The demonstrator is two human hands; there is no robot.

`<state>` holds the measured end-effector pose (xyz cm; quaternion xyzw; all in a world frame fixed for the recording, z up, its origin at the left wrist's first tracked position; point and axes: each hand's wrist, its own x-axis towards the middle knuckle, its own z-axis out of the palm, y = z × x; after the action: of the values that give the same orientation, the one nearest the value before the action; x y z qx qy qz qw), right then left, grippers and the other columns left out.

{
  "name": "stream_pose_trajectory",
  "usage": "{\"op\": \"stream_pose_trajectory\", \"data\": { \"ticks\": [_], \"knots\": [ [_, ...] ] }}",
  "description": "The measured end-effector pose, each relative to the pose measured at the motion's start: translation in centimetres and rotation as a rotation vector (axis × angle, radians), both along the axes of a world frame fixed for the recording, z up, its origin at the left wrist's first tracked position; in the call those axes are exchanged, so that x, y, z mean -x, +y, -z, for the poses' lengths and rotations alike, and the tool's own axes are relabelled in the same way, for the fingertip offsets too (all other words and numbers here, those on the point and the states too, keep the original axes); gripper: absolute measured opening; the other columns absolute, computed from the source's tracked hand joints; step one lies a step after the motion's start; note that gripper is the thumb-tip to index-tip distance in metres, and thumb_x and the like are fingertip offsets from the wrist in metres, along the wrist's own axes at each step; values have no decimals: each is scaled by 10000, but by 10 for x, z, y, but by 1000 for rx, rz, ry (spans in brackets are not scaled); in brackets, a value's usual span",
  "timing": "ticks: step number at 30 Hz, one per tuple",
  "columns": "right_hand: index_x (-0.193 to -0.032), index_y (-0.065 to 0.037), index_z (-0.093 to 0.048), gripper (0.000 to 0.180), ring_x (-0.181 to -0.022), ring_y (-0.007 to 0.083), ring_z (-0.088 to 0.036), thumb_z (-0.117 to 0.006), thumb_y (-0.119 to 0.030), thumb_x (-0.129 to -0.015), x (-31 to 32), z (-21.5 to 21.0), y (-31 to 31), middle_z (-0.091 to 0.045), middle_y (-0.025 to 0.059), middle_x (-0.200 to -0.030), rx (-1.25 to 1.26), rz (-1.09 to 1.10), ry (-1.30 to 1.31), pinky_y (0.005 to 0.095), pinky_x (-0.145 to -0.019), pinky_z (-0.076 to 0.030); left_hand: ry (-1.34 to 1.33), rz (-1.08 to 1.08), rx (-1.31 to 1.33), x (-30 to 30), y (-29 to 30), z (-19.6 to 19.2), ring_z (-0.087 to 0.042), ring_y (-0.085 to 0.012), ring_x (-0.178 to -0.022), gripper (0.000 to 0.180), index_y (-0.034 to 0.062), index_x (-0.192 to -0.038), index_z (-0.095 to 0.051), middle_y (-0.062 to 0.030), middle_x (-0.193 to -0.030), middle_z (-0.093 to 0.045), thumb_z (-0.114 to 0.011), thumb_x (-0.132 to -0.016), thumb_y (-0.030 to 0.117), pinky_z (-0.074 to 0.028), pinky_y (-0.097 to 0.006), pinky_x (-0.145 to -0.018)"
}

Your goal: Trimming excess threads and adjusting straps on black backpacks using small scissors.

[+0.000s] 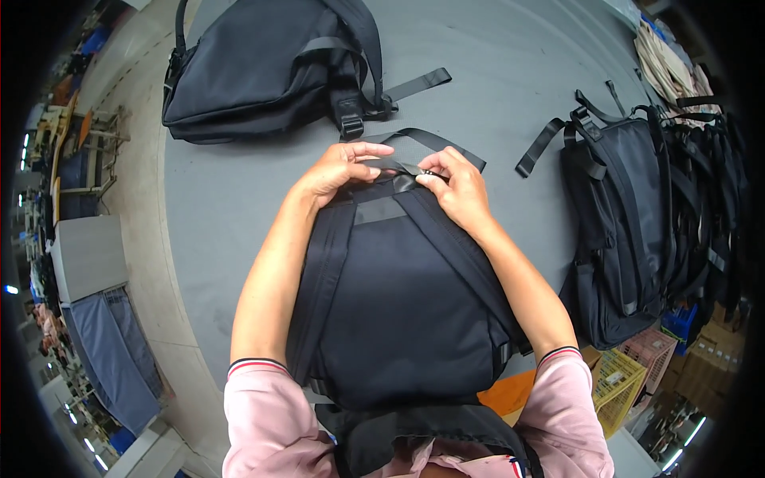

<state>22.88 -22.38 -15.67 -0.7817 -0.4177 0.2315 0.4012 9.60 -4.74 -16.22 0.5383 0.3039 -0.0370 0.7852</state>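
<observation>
A black backpack (406, 295) lies in front of me on the grey table, its padded shoulder straps facing up and its top away from me. At that top edge, my left hand (331, 171) grips a black webbing strap (388, 165) between thumb and fingers. Across from it, my right hand (458, 190) pinches the same strap, with a small dark bit showing at the fingertips that is too small to make out. A loop of webbing (434, 139) arches just beyond my hands.
Another black backpack (255, 76) lies at the far left of the grey table (478, 88), its buckled strap trailing right. Several more black backpacks (625, 207) are lined up on the right. Past the right edge stand a yellow crate (617, 386) and cardboard boxes (713, 358).
</observation>
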Motion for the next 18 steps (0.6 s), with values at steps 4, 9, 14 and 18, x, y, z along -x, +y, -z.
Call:
{"op": "stream_pose_trajectory", "data": {
  "ticks": [4,9,14,18],
  "knots": [
    [-941,-27,-643,224,-794,199,-624,-684,-140,-752,5,-8,19,-630,91,-865,-10,-18,55,325,-717,-472,-36,136,-114,8,10,6,-594,-77,-756,349,10,-1153,-601,-63,-918,-665,-578,-806,-26,-471,-193,-714],
    [-1023,-1,-651,250,-793,134,-613,-674,-82,-788,-5,21,31,-662,80,-817,112,-128,298,266,-757,-472,-95,148,-128,6,9,1,-615,-90,-794,297,30,-1154,-611,-65,-932,-668,-598,-858,50,-490,-208,-730],
    [-892,13,-618,128,-794,110,-583,-645,-87,-816,-3,20,25,-635,44,-849,33,-74,916,260,-719,-455,-109,-7,-17,9,0,-6,-592,-63,-715,275,47,-1054,-650,-44,-854,-664,-646,-861,242,-394,-175,-564],
    [-895,-18,-590,177,-751,68,-540,-694,-120,-796,0,12,20,-612,13,-828,-10,-113,749,229,-676,-439,49,32,-71,3,0,-12,-510,-38,-590,231,51,-946,-668,-1,-735,-618,-654,-856,264,-357,-176,-523]
  ]
}}
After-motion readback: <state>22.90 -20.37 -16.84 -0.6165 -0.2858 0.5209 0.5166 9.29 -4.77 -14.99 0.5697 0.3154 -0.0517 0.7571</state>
